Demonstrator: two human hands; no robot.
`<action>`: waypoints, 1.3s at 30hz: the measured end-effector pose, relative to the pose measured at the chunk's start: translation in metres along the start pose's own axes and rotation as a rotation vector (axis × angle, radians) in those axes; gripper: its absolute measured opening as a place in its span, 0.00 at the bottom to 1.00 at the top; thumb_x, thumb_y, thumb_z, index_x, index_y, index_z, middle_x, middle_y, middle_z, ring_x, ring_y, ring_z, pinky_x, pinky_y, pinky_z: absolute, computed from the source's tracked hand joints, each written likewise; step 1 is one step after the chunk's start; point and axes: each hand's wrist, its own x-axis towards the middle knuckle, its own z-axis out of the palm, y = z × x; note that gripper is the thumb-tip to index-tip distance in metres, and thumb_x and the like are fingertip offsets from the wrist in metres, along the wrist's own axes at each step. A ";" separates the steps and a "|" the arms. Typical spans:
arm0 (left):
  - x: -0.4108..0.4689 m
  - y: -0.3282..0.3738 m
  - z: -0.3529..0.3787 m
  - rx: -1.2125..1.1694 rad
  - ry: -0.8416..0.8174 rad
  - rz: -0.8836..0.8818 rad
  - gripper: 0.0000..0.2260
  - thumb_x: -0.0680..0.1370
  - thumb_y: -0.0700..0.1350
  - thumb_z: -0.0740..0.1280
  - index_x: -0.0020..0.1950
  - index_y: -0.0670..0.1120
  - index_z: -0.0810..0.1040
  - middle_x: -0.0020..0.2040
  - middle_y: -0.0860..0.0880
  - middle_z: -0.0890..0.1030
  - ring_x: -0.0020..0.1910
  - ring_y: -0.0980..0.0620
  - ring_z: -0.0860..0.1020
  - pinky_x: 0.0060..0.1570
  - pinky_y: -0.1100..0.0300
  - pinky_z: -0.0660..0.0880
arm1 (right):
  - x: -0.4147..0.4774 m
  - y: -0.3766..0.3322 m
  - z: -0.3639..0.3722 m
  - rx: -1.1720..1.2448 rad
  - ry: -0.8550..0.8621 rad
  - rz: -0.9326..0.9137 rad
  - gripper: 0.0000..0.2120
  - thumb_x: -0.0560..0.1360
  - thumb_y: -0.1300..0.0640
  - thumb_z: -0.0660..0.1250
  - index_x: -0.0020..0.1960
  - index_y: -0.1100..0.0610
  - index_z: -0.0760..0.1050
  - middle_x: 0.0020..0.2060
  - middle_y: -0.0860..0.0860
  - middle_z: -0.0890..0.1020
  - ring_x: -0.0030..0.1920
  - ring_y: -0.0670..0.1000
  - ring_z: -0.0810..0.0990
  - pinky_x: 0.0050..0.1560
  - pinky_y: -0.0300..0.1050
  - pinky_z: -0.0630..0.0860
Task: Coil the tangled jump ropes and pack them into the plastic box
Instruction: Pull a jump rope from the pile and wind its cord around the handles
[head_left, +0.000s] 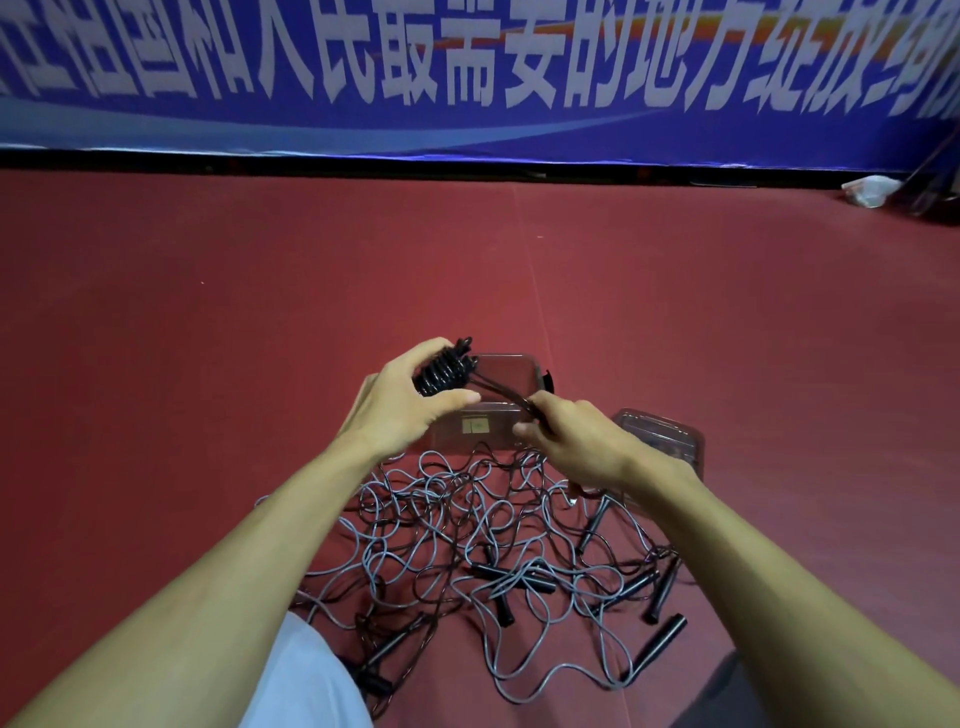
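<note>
My left hand (410, 400) grips a black coiled jump rope (444, 371) wound tight round its handles, held above the clear plastic box (511, 369). A short strand (498, 392) runs from the coil to my right hand (576, 441), which pinches its end just over the box's near wall. On the red floor below my arms lies a tangled pile of grey and dark jump ropes (483, 545) with several black handles (660, 636) sticking out. The inside of the box is mostly hidden by my hands.
The box's clear lid (670, 436) lies on the floor right of the box. A blue banner (467, 78) runs along the far wall, with a white crumpled item (872, 189) at its foot. My white-clad knee (306, 675) is at the bottom.
</note>
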 end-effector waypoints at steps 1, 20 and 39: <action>0.000 -0.001 -0.001 0.024 0.012 -0.011 0.23 0.70 0.57 0.75 0.63 0.59 0.75 0.52 0.57 0.79 0.51 0.54 0.75 0.48 0.63 0.66 | -0.001 -0.004 -0.001 -0.009 -0.028 -0.015 0.08 0.83 0.52 0.57 0.56 0.56 0.69 0.34 0.47 0.72 0.33 0.46 0.71 0.28 0.35 0.65; -0.021 0.019 0.016 0.805 -0.250 0.293 0.17 0.72 0.72 0.50 0.48 0.62 0.63 0.38 0.53 0.73 0.39 0.45 0.76 0.37 0.55 0.70 | -0.016 -0.030 -0.014 -0.179 0.252 -0.453 0.11 0.75 0.50 0.69 0.43 0.58 0.78 0.35 0.47 0.72 0.39 0.58 0.77 0.37 0.53 0.74; -0.009 0.028 0.012 -0.502 -0.349 0.037 0.21 0.73 0.55 0.63 0.66 0.67 0.72 0.49 0.45 0.84 0.41 0.52 0.80 0.40 0.58 0.76 | -0.007 0.003 -0.026 0.175 0.241 -0.198 0.14 0.81 0.53 0.62 0.36 0.53 0.69 0.24 0.44 0.72 0.25 0.42 0.71 0.29 0.34 0.65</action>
